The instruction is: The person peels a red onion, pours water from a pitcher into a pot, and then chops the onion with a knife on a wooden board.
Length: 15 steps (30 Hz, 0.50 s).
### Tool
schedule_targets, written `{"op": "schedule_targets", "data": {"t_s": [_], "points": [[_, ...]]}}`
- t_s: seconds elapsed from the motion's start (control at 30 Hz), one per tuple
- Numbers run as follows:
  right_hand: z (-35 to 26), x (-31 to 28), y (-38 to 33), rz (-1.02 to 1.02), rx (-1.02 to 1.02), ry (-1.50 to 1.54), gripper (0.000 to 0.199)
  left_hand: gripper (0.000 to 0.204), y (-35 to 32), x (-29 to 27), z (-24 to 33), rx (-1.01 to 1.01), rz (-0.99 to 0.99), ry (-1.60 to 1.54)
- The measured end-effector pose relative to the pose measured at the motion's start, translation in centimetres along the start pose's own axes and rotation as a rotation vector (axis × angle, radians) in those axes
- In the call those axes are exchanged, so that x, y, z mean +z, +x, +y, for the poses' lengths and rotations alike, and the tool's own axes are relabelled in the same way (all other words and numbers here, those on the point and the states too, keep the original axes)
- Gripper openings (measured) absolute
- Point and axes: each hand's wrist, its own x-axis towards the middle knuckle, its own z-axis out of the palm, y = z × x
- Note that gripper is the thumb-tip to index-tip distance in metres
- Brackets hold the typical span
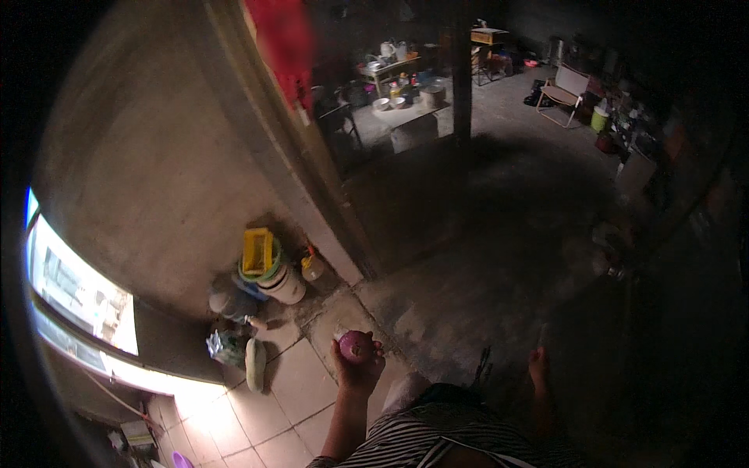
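Note:
A round purple-red onion (pixel 356 348) rests in my left hand (pixel 358 377), whose fingers and thumb wrap it from below and the sides. I hold it up in front of my body, over the pale floor tiles. My right hand (pixel 538 363) hangs low beside me over the dark floor. It is small and dim here, so its fingers and anything in them cannot be made out. Nearest to the left hand, on the tiles, lies a long pale green gourd (pixel 255 365).
By the wall stand stacked buckets (pixel 285 285) with a yellow basket (pixel 257 249) on top and a jug (pixel 312 267) beside them. A dark plastic bag (pixel 225 348) lies near the gourd. Ahead, past a doorway post (pixel 292 148), are a low table (pixel 409 115) with bowls and a folding chair (pixel 566 95).

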Motion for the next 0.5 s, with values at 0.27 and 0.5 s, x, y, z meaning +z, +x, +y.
{"op": "schedule_targets", "data": {"t_s": [0.27, 0.5], "points": [[-6.4, 0.4, 13.8, 0.128, 0.055, 0.03, 0.022, 0.074, 18.4, 8.6, -1.1, -0.113, -0.035, 0.152], [-7.7, 0.6, 19.8, 0.294, 0.227, 0.009, 0.021, 0.068, 35.8, 25.3, -3.3, -0.331, -0.243, 0.33]]}}
